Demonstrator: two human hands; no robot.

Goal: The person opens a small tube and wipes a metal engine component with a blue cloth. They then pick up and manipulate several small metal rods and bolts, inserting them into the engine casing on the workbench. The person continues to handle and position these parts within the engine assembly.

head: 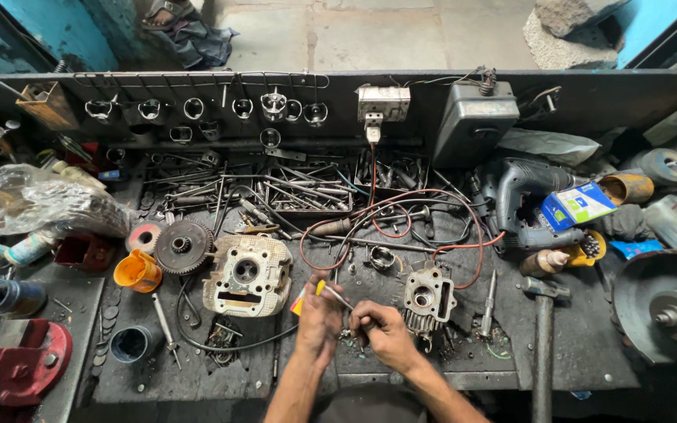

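My left hand (319, 321) is closed around a small tool with a yellow and red handle (307, 296) near the front of the dark workbench (581, 345). My right hand (378, 327) sits beside it, fingers pinched on a thin metal rod (337, 296) that slants up to the left toward the yellow handle. A small finned engine part (426, 299) lies just right of my right hand. A larger pale cylinder head (246, 274) rests to the left of my left hand.
A toothed gear (182, 246) and an orange cup (136, 271) lie left of the cylinder head. A hammer (544, 329), a screwdriver (489, 301), a power drill (526, 200), red wire (464, 235), trays of tools (307, 192) and a grinder disc (664, 309) crowd the bench.
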